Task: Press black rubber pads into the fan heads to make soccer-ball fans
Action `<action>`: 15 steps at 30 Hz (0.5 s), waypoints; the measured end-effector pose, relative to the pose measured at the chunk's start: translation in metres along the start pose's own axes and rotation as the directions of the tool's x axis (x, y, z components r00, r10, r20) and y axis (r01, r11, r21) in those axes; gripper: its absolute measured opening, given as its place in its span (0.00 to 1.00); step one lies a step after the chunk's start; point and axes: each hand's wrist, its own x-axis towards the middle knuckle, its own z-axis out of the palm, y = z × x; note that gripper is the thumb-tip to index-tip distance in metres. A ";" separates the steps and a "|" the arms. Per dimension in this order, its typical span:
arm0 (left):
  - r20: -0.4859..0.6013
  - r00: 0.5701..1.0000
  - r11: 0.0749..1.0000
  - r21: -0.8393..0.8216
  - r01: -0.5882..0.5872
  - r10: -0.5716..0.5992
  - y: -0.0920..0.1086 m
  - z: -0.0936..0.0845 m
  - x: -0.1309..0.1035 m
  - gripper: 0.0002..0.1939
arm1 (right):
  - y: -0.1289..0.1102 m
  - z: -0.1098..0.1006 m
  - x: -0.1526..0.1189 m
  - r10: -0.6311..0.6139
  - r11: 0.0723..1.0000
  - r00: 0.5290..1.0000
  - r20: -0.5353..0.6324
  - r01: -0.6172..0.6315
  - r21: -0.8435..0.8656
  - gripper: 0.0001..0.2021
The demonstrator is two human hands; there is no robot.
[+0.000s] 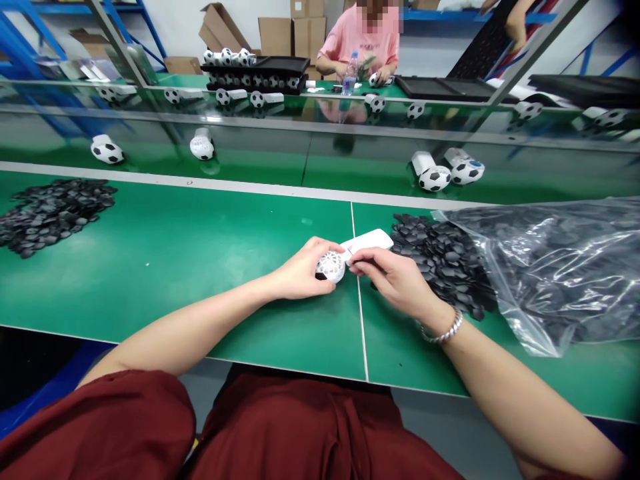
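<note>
My left hand [307, 270] is wrapped round a white ball-shaped part [331, 265] with an open lattice face and a black patch at its lower left. A white handle-like piece [373, 241] extends from the ball to the upper right and rests over the green table. Close to the ball's right side, my right hand [395, 277] is closed in a pinch; what sits between its fingertips is too small to make out. Just beyond that hand lies a heap of small black plastic pieces [440, 257].
A clear plastic bag [575, 267] of black pieces lies at right; another black heap [55, 210] lies at left. Beyond a pale rail, a green conveyor [260, 157] carries several football-patterned parts [435, 178]. A co-worker in a pink shirt [363, 43] works across it.
</note>
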 end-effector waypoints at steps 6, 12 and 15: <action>-0.016 1.000 1.000 -0.008 0.006 -0.006 0.001 0.002 0.000 0.29 | -0.001 -0.001 0.000 -0.061 0.997 0.995 -0.078 0.057 -0.057 0.04; -0.026 1.000 1.000 -0.003 -0.013 0.013 -0.001 0.003 0.000 0.28 | -0.005 0.004 -0.002 0.166 0.961 0.982 0.093 -0.182 0.207 0.06; -0.038 0.999 1.000 -0.008 -0.011 0.011 -0.002 0.003 0.001 0.29 | -0.004 0.009 -0.002 0.218 0.925 0.968 0.125 -0.246 0.290 0.08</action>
